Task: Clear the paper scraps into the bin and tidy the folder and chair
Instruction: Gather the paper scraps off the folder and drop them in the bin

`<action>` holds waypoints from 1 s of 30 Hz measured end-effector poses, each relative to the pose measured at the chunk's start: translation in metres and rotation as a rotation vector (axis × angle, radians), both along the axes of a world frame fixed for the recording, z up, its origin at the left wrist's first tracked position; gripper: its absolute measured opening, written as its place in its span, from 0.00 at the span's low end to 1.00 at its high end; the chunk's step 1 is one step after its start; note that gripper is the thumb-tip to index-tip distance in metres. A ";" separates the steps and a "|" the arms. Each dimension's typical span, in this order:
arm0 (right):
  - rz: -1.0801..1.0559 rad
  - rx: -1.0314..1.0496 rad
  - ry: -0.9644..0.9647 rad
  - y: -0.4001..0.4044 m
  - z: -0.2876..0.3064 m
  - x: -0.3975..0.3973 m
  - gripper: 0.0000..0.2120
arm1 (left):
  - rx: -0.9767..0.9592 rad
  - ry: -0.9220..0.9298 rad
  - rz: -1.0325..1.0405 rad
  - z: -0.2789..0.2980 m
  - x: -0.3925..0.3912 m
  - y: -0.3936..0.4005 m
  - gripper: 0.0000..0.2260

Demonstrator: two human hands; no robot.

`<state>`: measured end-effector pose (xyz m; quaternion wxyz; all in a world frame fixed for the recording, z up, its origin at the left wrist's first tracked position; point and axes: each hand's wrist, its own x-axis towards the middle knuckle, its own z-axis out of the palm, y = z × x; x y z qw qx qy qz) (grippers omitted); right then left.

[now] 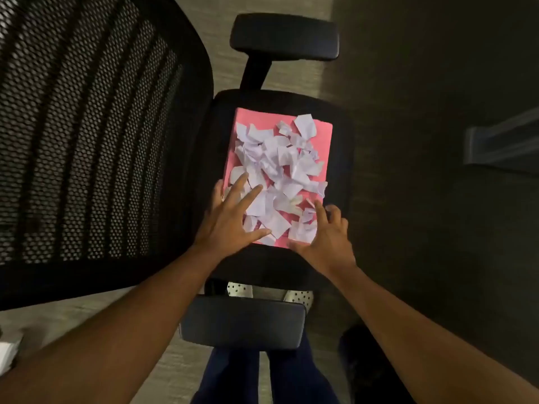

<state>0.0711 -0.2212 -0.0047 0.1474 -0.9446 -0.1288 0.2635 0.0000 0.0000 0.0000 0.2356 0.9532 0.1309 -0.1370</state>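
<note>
Fingers of the left hand (230, 217) are spread wide and lie flat over the paper scraps (277, 170) near the folder's near-left corner, holding nothing; those of the right hand (326, 231) are curled loosely at the near-right corner, touching scraps, though whether they pinch any I cannot tell. The pink folder (323, 135) lies flat on the seat of the chair (341, 182), with the scraps heaped over most of it and a bare strip along its far edge. No bin shows from here.

From where I stand, the step looks like taking up the folder as a tray. It would go best with both hands slid under the near corners, thumbs pressing the loose pile down. Lifted level and slowly, with the long sides bowed upward a little, it should keep the scraps from sliding off onto the seat.
</note>
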 end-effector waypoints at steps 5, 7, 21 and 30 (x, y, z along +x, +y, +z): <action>-0.263 0.030 0.173 0.015 -0.033 -0.002 0.64 | -0.044 0.081 0.130 -0.031 0.001 0.005 0.54; -0.271 0.023 0.156 0.022 -0.039 0.000 0.64 | -0.089 0.097 0.150 -0.042 0.004 0.005 0.56; -0.013 -0.059 0.036 0.078 -0.056 0.008 0.63 | -0.191 0.069 0.108 -0.077 0.026 0.023 0.36; -0.193 0.174 0.110 0.085 -0.058 0.004 0.22 | -0.180 -0.015 0.226 -0.079 0.039 0.015 0.12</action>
